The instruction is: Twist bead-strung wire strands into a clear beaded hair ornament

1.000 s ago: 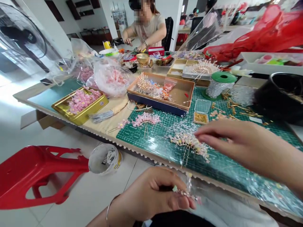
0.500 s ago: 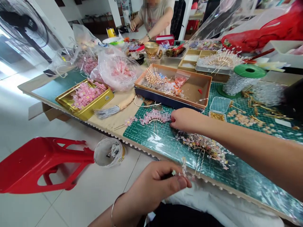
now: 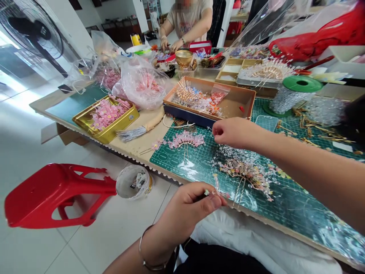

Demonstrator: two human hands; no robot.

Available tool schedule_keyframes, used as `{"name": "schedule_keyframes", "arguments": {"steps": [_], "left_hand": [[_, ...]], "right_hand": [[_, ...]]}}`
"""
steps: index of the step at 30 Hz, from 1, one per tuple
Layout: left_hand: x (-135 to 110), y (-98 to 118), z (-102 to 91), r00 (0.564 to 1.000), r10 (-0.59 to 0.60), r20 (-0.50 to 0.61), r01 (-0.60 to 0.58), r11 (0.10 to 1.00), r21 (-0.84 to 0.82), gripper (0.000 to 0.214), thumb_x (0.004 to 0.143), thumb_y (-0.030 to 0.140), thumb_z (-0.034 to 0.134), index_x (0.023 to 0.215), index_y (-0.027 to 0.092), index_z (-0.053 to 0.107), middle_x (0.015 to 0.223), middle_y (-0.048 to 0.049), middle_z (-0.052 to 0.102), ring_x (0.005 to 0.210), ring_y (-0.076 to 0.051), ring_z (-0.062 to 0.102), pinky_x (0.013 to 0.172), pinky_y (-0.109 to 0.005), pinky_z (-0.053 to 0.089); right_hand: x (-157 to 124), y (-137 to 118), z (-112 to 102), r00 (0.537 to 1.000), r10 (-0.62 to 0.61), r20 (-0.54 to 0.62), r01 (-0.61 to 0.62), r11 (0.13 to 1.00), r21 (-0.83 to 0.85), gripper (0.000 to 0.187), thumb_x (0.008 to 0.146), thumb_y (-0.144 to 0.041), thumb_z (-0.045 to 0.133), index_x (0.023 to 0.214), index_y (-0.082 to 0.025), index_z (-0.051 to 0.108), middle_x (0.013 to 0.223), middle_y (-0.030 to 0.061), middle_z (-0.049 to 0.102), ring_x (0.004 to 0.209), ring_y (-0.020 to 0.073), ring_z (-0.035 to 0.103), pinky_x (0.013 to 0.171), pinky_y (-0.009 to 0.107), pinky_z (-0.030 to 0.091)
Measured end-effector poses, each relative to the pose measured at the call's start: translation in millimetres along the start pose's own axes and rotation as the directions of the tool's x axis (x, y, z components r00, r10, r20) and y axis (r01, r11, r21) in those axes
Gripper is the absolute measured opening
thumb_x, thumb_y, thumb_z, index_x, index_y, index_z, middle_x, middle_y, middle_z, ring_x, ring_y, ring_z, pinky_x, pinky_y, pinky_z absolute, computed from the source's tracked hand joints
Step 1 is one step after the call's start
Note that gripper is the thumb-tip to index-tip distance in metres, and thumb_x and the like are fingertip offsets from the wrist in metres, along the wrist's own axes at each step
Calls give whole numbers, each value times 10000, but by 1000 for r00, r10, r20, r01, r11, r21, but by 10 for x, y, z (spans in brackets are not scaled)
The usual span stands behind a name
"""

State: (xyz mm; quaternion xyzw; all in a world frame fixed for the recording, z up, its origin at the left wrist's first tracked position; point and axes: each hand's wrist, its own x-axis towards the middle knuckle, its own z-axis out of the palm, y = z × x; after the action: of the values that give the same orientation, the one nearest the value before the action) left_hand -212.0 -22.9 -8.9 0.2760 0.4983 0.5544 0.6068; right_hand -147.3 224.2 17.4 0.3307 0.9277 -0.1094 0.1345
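My left hand is closed at the table's front edge, thumb and fingers pinching a small sprig of pale beads and flowers. Over the green cutting mat, my right hand has its fingers curled together; whatever they hold is hidden or too fine to see. Just below that hand lie clear beads and a multicoloured beaded hair comb with gold wire prongs. A pink flower hair comb rests on the mat to the left of it.
Beyond my hands stands an orange-brown box of beaded pieces. A gold tin holds pink flowers. A green spool stands right. A red stool and white bucket are on the floor. Across the table a person works.
My right hand has moved up and slightly right, away from the pink comb. The left hand, still pinching the sprig, sits slightly higher and further left. Across the table, the person's hands are closer together.
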Motion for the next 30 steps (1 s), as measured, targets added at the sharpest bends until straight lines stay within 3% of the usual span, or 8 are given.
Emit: {"name": "schedule_keyframes", "arguments": {"steps": [5, 9, 13, 17, 21, 26, 30], "left_hand": [[62, -17, 34, 998, 53, -21, -52, 997, 52, 242, 864, 424, 757, 813, 187, 764, 759, -11, 664, 718, -122, 551, 790, -268, 450], [80, -18, 76, 996, 75, -44, -70, 993, 99, 280, 843, 461, 765, 815, 182, 759, 763, -23, 663, 738, -142, 561, 738, -268, 435], [149, 21, 72, 986, 130, -107, -117, 986, 120, 265, 858, 438, 756, 826, 176, 778, 611, 25, 541, 575, -85, 407, 593, -225, 343], [365, 258, 79, 946, 256, -200, -281, 954, -106, 221, 847, 361, 764, 851, 141, 777, 618, 27, 532, 493, -31, 299, 474, -189, 201], [583, 594, 170, 901, 373, -219, -412, 895, -171, 216, 776, 279, 805, 953, 158, 785, 789, -15, 659, 510, -8, 313, 475, -157, 251], [787, 902, 311, 839, 495, -224, -530, 838, -133, 226, 756, 243, 810, 972, 180, 787, 936, -48, 732, 528, -5, 353, 483, -151, 297], [1016, 1089, 416, 811, 548, -204, -571, 818, -72, 196, 743, 221, 808, 933, 183, 779, 932, -37, 737, 527, -8, 370, 486, -168, 289]], "right_hand": [[-123, 348, -207, 998, -28, -61, 45, 953, 299, 248, 988, -349, 643, 1167, -179, 672, 1154, 67, 706, 940, 201, 702, 819, 405, 598], [-258, 520, -223, 982, -16, -188, 118, 830, 545, 227, 1006, -354, 614, 1146, -184, 670, 1095, 57, 713, 875, 177, 699, 774, 371, 601], [-331, 590, -223, 961, 30, -276, 181, 688, 703, 262, 996, -350, 630, 1200, -187, 654, 1167, 72, 696, 923, 192, 697, 790, 387, 603], [-358, 603, -264, 939, 84, -333, 234, 552, 800, 260, 993, -344, 635, 1206, -195, 657, 1202, 78, 689, 957, 200, 694, 814, 399, 601], [-422, 601, -341, 912, 136, -387, 291, 452, 843, 275, 994, -350, 633, 1221, -196, 651, 1219, 81, 683, 976, 207, 693, 829, 410, 598], [-501, 612, -461, 875, 170, -453, 350, 426, 835, 291, 994, -355, 631, 1237, -195, 644, 1237, 85, 677, 994, 214, 691, 842, 421, 595], [-541, 560, -493, 865, 134, -484, 367, 488, 792, 286, 992, -350, 637, 1229, -190, 647, 1222, 83, 683, 984, 211, 694, 835, 418, 597]]}}
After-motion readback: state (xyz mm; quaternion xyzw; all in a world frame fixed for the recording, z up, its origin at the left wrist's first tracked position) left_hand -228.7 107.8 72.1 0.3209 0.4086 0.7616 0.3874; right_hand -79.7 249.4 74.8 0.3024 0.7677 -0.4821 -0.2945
